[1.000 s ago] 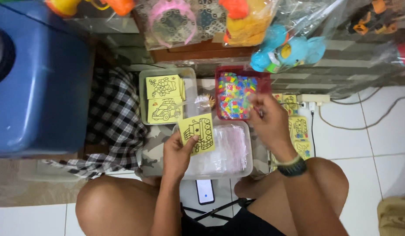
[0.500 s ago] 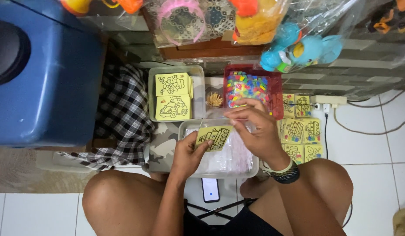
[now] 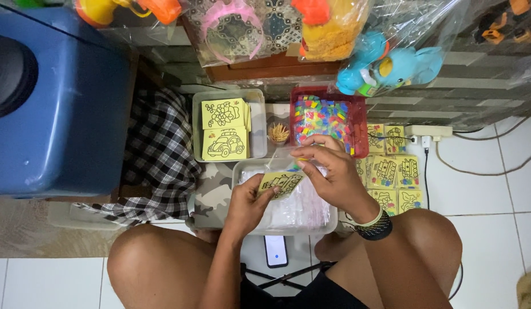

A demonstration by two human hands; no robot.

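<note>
The person sat low with both knees spread and both forearms reaching forward. The left hand [image 3: 246, 204] was closed on a small yellow card [image 3: 279, 183] with a vehicle drawing, its fingers pinching the lower left edge. The right hand [image 3: 328, 171] was curled over the card's upper right side, fingertips pinched together on a thin clear bag [image 3: 277, 163]; a dark beaded bracelet [image 3: 375, 226] circled that wrist. The card was just above a clear plastic container [image 3: 288, 212] holding clear bags. Behind it stood a grey tray [image 3: 257, 123] with 2 yellow cards and a red tray [image 3: 357, 123] of coloured pieces. More yellow cards [image 3: 394, 171] lay on the white tiled floor [image 3: 494, 217], and a phone [image 3: 275, 250] lay between the legs.
</note>
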